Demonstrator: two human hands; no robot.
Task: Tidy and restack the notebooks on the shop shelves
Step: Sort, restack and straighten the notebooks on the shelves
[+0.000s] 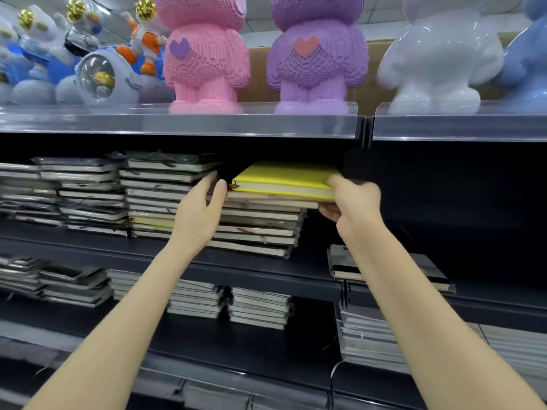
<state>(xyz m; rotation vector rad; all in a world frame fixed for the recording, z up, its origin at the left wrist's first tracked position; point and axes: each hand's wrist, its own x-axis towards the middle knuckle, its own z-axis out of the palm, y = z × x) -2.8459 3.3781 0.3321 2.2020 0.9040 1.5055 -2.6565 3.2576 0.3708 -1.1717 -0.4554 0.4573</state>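
Head view: yellow notebook [284, 180] lies flat on top of a stack of notebooks [260, 229] on the middle shelf [266, 273], its right end pinched by the right hand [352, 202], thumb above and fingers below. Left hand [198, 211], fingers straight and holding nothing, rests against the stack's left side, thumb just beside the yellow notebook's left corner.

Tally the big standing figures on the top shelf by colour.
Pink figure: 1
Purple figure: 1
White figure: 1
Blue figure, cut off at the right edge: 1
Total: 4
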